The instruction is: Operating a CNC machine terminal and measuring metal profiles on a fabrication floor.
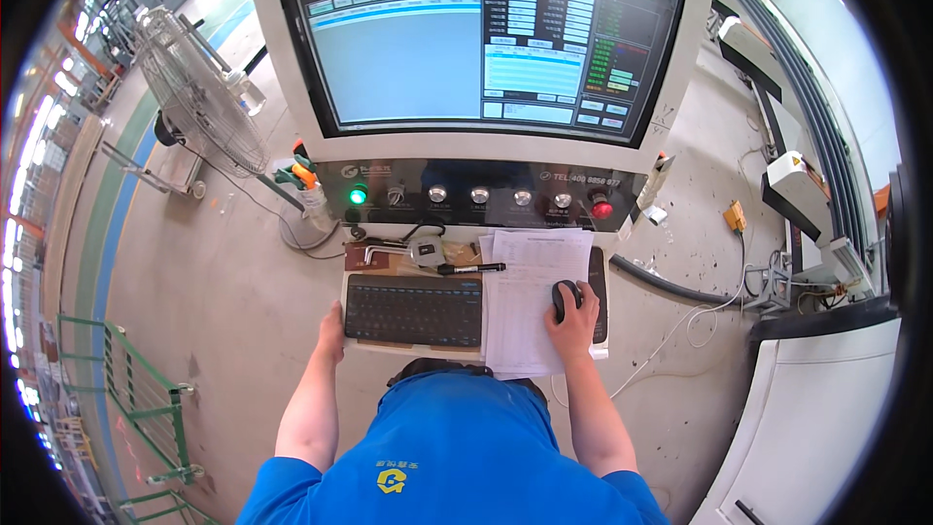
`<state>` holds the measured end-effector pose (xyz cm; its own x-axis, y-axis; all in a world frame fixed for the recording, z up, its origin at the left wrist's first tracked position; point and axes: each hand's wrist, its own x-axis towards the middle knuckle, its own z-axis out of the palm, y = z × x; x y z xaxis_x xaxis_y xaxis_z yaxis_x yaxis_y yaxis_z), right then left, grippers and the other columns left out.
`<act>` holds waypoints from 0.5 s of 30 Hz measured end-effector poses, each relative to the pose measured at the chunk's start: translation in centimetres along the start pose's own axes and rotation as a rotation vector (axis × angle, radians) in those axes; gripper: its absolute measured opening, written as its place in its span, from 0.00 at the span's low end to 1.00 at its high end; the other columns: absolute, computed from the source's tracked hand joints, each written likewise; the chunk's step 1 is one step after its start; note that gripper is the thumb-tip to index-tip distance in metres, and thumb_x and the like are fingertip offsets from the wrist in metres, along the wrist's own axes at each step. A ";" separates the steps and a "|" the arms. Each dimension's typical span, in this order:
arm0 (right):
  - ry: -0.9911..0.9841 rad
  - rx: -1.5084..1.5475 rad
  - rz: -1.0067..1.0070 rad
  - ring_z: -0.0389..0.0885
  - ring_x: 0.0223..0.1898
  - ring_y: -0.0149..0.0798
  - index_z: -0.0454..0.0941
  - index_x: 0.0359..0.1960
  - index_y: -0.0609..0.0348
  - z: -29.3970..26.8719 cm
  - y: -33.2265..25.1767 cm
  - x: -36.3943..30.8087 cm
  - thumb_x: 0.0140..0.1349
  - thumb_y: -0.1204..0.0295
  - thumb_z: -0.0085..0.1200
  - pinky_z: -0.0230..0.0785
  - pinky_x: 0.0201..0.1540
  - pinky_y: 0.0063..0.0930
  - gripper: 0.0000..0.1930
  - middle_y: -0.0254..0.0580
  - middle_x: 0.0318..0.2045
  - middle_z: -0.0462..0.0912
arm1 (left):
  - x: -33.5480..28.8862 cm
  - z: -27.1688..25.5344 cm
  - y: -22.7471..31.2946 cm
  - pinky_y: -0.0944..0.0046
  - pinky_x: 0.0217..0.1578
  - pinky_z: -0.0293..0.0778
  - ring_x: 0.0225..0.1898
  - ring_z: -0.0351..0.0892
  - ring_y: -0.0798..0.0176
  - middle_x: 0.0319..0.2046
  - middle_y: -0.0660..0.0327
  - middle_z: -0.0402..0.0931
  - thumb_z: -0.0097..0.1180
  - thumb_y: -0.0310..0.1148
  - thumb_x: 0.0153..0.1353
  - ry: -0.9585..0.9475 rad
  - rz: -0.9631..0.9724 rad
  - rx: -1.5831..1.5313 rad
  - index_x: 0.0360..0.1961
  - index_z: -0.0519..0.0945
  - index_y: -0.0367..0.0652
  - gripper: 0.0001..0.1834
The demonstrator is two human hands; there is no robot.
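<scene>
My right hand (573,319) is closed over a black computer mouse (562,297), which sits on printed paper sheets (518,316). On the left, my left hand (330,329) is against the side edge of a keyboard tray (389,349); its fingers are mostly hidden, so I cannot tell their grip. Between my hands a black keyboard (413,311) lies on the tray. Behind it are a capped black marker (471,269), a tape measure (426,252) and hex keys (381,253).
Above the tray stand a lit monitor (398,58) and a dark button panel (501,196) with a green lamp (359,194) and red knob (603,209). A fan (199,87) and green metal frame (146,408) are leftward; a cable (671,282) and white machine (816,418) are rightward.
</scene>
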<state>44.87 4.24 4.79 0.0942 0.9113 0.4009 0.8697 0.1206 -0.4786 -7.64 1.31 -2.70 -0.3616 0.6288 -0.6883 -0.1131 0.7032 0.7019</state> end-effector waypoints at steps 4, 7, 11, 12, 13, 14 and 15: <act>0.023 -0.008 -0.041 0.72 0.58 0.61 0.82 0.55 0.50 0.3 0.4 -0.3 0.52 0.71 0.65 0.68 0.62 0.54 0.25 0.56 0.60 0.73 | -3.1 1.8 2.7 0.46 0.69 0.60 0.69 0.68 0.50 0.66 0.48 0.74 0.40 0.64 0.76 0.058 -0.034 0.027 0.71 0.72 0.37 0.41; -0.015 0.017 -0.034 0.73 0.59 0.62 0.82 0.55 0.50 0.5 0.5 -0.5 0.53 0.70 0.66 0.69 0.62 0.54 0.24 0.57 0.60 0.73 | -3.2 1.7 2.7 0.48 0.69 0.60 0.70 0.68 0.50 0.67 0.48 0.74 0.40 0.63 0.76 0.065 -0.064 0.013 0.71 0.71 0.36 0.41; -0.022 0.048 -0.035 0.72 0.60 0.62 0.82 0.56 0.50 0.6 0.6 -0.7 0.54 0.69 0.68 0.69 0.63 0.54 0.24 0.57 0.61 0.72 | -3.0 1.6 2.4 0.48 0.69 0.61 0.70 0.68 0.50 0.67 0.48 0.74 0.40 0.63 0.76 0.042 -0.023 0.019 0.71 0.71 0.35 0.42; -0.025 0.048 -0.034 0.72 0.60 0.62 0.82 0.56 0.50 0.6 0.5 -0.8 0.55 0.69 0.68 0.69 0.63 0.53 0.24 0.57 0.62 0.72 | -3.3 1.8 2.8 0.48 0.69 0.61 0.70 0.69 0.51 0.67 0.48 0.74 0.40 0.63 0.76 0.069 -0.042 0.026 0.71 0.71 0.34 0.42; -0.026 0.047 -0.034 0.72 0.60 0.62 0.82 0.56 0.50 0.5 0.4 -0.7 0.55 0.69 0.68 0.69 0.63 0.53 0.24 0.57 0.62 0.72 | -3.3 1.9 2.8 0.48 0.69 0.61 0.70 0.69 0.51 0.67 0.48 0.74 0.40 0.63 0.76 0.068 -0.043 0.025 0.71 0.71 0.34 0.42; -0.030 0.046 -0.031 0.71 0.61 0.62 0.81 0.57 0.50 0.4 0.4 -0.7 0.56 0.69 0.68 0.68 0.64 0.54 0.24 0.57 0.62 0.72 | -3.2 1.9 2.9 0.49 0.69 0.61 0.69 0.69 0.51 0.66 0.48 0.75 0.40 0.63 0.76 0.069 -0.034 0.029 0.70 0.72 0.33 0.42; -0.034 0.047 -0.026 0.71 0.61 0.62 0.81 0.58 0.49 0.3 0.2 -0.7 0.56 0.69 0.68 0.67 0.64 0.54 0.25 0.57 0.62 0.72 | -3.2 1.8 2.8 0.50 0.68 0.62 0.68 0.70 0.52 0.66 0.48 0.76 0.41 0.63 0.76 0.072 -0.025 0.035 0.69 0.72 0.33 0.42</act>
<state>44.84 3.74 4.23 0.0551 0.9202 0.3875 0.8480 0.1618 -0.5047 -5.11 1.86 1.15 -0.4246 0.5866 -0.6897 -0.0908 0.7303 0.6770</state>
